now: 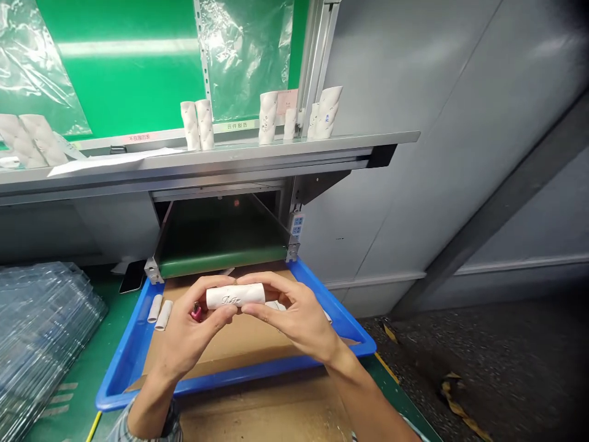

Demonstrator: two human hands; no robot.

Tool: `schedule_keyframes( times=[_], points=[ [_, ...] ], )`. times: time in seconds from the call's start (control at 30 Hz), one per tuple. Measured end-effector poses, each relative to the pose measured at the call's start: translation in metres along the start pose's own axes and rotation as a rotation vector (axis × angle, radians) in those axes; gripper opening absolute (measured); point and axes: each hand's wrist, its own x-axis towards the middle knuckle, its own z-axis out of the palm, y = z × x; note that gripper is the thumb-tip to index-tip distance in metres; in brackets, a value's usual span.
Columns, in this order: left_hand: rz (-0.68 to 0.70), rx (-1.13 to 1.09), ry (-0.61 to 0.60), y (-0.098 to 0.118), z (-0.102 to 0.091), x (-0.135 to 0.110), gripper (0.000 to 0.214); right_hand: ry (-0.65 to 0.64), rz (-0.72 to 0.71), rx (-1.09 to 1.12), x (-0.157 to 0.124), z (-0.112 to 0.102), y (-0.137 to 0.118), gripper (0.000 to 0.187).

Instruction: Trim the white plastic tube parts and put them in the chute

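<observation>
A white tube (pixel 235 296) with dark script lettering lies level between my two hands, above a blue tray (pixel 276 368) lined with cardboard. My left hand (pixel 193 325) grips its left end between thumb and fingers. Within that same hand sits a small pink-and-dark tool (pixel 197 312), mostly hidden by the palm. Thumb and fingers of my right hand (pixel 294 313) close on the tube's right end. Two small white tubes (pixel 163 315) rest in the tray's left side, left of my left hand. Behind my right hand, other white pieces (pixel 276 305) show only in part.
A green conveyor belt (pixel 221 239) ends over the tray's far side. Stacked clear plastic trays (pixel 46 337) and a phone (pixel 132 277) lie at left. Several white tubes stand on the metal shelf (pixel 239 150) above. A grey wall (pixel 391 153) bounds the right.
</observation>
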Motion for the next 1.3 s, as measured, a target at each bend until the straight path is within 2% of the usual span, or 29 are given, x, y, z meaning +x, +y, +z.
schedule_keyframes(
  times=[0.2,0.4,0.5,0.7,0.97,1.13,1.3],
  points=[
    [0.068,-0.004,0.014,0.0,0.0,-0.004,0.026,-0.048,0.001,0.07,-0.005,0.005,0.0,0.036],
    [0.248,0.128,0.058,-0.003,-0.002,-0.004,0.023,-0.119,-0.074,0.065,-0.005,0.0,-0.007,0.037],
    [0.316,0.175,0.029,-0.008,-0.004,-0.006,0.027,-0.105,-0.09,0.044,-0.004,-0.001,-0.008,0.04],
    [0.401,0.242,-0.007,-0.012,-0.006,-0.007,0.033,-0.076,-0.102,0.055,-0.004,0.001,-0.006,0.035],
    [0.478,0.293,-0.045,-0.018,-0.008,-0.011,0.044,-0.039,-0.116,0.077,-0.004,0.004,-0.003,0.034],
    [0.477,0.335,-0.037,-0.02,-0.009,-0.012,0.042,-0.02,-0.138,0.068,-0.004,0.005,-0.003,0.029],
    [0.523,0.37,0.014,-0.017,-0.007,-0.011,0.037,-0.044,-0.16,0.063,-0.005,0.004,-0.006,0.042]
  ],
)
